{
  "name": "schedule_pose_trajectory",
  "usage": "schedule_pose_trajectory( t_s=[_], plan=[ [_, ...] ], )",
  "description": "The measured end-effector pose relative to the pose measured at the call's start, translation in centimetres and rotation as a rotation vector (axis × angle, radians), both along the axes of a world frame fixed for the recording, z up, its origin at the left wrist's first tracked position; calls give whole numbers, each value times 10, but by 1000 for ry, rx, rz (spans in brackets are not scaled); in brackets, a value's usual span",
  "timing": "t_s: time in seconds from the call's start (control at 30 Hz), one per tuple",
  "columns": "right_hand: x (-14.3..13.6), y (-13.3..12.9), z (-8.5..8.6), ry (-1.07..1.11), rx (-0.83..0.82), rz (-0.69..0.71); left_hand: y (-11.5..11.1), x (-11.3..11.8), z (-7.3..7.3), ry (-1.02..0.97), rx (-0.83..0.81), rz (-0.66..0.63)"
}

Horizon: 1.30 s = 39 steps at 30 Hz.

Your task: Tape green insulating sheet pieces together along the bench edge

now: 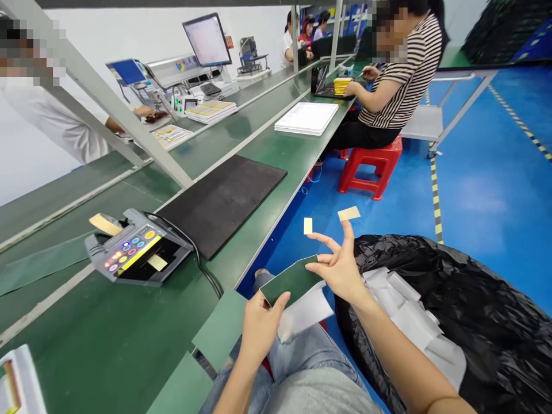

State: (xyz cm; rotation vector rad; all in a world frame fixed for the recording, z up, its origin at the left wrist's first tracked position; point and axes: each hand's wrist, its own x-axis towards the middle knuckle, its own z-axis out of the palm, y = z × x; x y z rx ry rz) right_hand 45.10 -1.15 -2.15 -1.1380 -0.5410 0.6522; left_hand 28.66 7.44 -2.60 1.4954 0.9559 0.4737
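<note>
A tape dispenser (138, 253) with coloured buttons sits on the green surface (107, 339), a strip of tan tape sticking up from its top. Just beyond the dispenser lies a black mat (222, 201), and its cable (202, 267) trails toward the surface's near edge. Far past the dispenser rest a white stack of sheets (307, 118), a monitor (207, 40) and piles of booklets (211, 110). Well to the dispenser's right, a person in a striped shirt (405, 75) sits on a red stool (371, 164); a black bag (474, 310) holds white scraps on the blue floor (491, 190)
</note>
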Motion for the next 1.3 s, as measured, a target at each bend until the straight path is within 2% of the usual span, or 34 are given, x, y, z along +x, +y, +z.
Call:
schedule_pose_trajectory(
  t_s=[0.07,0.33,0.57,0.77,0.87,0.97,1.07,1.17,1.23,1.3],
  plan=[
    [-3,4,-2,20,-3,11,2,1,-6,26,40,57],
    [-6,19,-6,49,-38,13,15,6,-18,26,115,140],
    [-10,26,-14,175,0,142,19,3,-9,54,201,187],
    [-21,29,-14,107,-44,33,22,5,-9,50,201,255],
    [-21,32,-14,-8,-77,-21,17,7,-9,26,148,267],
    [-15,36,-17,-95,-81,-59,5,6,-9,-106,2,203],
    [-5,39,-20,-112,-81,63,-8,3,-17,-288,-237,214],
    [2,42,-22,-66,-68,278,-17,3,-30,-333,-341,326],
    [4,44,-24,-75,-75,314,-20,5,-37,-348,-358,374],
    [2,48,-25,-136,-86,269,-21,9,-40,-369,-378,422]
  ],
)
